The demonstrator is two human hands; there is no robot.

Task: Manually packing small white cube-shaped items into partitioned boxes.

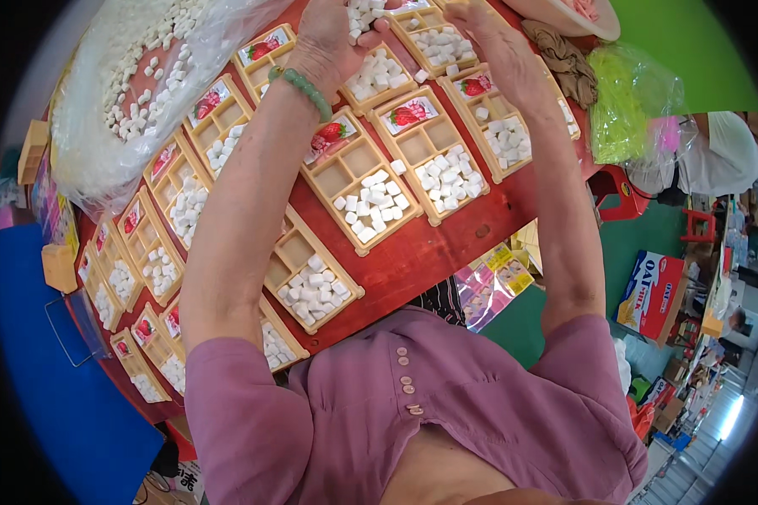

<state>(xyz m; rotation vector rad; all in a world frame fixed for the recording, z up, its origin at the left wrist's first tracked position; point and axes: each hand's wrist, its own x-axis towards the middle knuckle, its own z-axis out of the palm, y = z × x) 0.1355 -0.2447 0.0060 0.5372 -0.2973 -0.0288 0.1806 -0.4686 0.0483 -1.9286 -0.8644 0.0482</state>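
Note:
My left hand (327, 38), below which a green bead bracelet (303, 91) circles the wrist, is cupped around a handful of small white marshmallows (365, 15) at the upper edge. To its right, my right hand (490, 44) reaches over a compartment tray (440, 20), fingers stretched toward the left and partly cut off by the picture's edge. I see nothing held in it. Beneath both hands stand beige trays with small compartments. Each visible one has a strawberry picture card (410, 114) at one end and loose marshmallows (449, 178) in its largest compartment.
More trays (162, 268) fill the red table (396, 269) to the left. A clear plastic bag (84, 160) of marshmallows lies at the far left. At the right are a brown cloth (564, 59), a yellow-green plastic bag (627, 101) and a white bowl (547, 12).

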